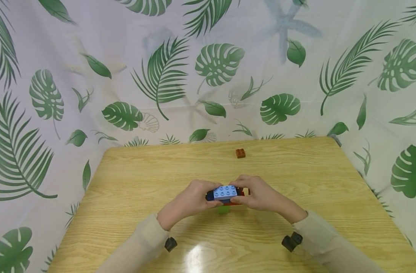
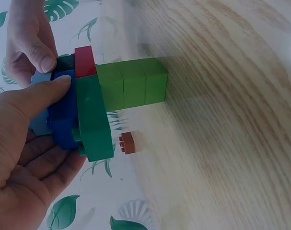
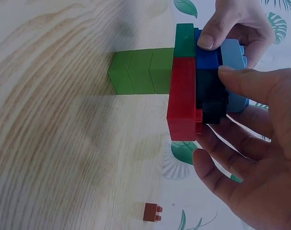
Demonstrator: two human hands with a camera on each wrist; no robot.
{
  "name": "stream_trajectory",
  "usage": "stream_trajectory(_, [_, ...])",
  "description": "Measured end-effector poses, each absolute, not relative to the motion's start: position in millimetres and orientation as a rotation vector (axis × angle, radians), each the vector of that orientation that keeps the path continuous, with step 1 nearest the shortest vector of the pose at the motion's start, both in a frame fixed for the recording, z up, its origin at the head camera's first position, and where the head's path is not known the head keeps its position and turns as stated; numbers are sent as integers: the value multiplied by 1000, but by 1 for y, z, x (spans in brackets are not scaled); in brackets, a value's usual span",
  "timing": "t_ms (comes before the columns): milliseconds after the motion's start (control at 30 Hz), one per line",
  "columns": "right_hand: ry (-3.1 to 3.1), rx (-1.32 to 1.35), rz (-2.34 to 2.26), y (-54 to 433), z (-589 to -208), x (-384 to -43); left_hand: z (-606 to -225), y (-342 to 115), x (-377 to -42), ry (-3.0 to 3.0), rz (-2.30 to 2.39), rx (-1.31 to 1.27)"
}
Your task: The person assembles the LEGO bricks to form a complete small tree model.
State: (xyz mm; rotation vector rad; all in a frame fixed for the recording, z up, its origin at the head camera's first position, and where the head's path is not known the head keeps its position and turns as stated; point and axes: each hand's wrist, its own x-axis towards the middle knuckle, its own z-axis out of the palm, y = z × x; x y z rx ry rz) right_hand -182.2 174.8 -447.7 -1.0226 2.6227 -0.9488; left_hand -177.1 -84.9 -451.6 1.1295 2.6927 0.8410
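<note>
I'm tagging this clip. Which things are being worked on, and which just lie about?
In hand:
left hand
right hand
stacked plastic brick tower, light blue brick on top

Lying about:
small brown plastic brick
light wooden table

We see even, bright light from above, with a glare patch on the worktop (image 1: 194, 258) nearer us than the grips. Wrist views look dimmer, soft-shadowed, blurred at the far worktop.

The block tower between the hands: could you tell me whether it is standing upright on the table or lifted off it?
Standing upright: the block tower has its light green column meeting the table, both hands holding the top.
</note>
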Motion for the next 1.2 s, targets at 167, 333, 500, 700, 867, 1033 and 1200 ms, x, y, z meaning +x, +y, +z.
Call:
stream_trajectory(167, [2684,-1064,-889,173,-448,-179,-453,-84,-175,2718,844,1161])
stream_trajectory(333, [2819,-1176,-723,170,-447,-172,-454,-84,-175,2705,903,1126])
stream_trajectory(500, [2895,-1231,-645,168,-446,-168,-455,-85,-175,2689,939,1085])
stream_trajectory(700, [2923,-1228,-655,169,-447,-167,-456,-85,-176,2685,962,1093])
stream_trajectory(867, [2877,-1192,-662,167,-443,-169,-458,-85,-175,2667,992,1102])
stream_trajectory(1033, [2784,-1140,-694,167,-441,-174,-460,-85,-176,2658,1002,1103])
stream_trajectory(1200, [2679,-1115,-779,168,-438,-183,-460,-86,-176,2637,1022,1064])
